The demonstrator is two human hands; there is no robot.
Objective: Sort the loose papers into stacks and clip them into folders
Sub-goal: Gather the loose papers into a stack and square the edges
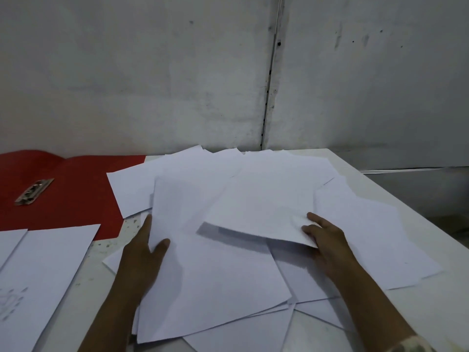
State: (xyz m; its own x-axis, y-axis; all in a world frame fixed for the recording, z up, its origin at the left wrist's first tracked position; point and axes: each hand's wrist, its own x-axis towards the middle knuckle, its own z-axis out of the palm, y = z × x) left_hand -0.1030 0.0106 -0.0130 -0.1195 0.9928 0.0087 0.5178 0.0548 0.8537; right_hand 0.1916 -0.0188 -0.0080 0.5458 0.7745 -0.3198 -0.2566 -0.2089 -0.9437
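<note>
A loose pile of white papers (215, 288) is spread over the middle of the white table (431, 308). My right hand (327, 240) pinches the near right corner of the top sheet (264, 199) and holds it lifted off the pile, casting a shadow beneath. My left hand (144, 252) grips the left edge of a large sheet lower in the pile, thumb on top. An open red folder (76, 189) lies at the back left, with its metal clip (34, 191) on it.
Two white sheets (45, 275) lie at the near left, one with a faint drawing. A grey wall stands right behind the table. The table's right edge drops off beyond the pile.
</note>
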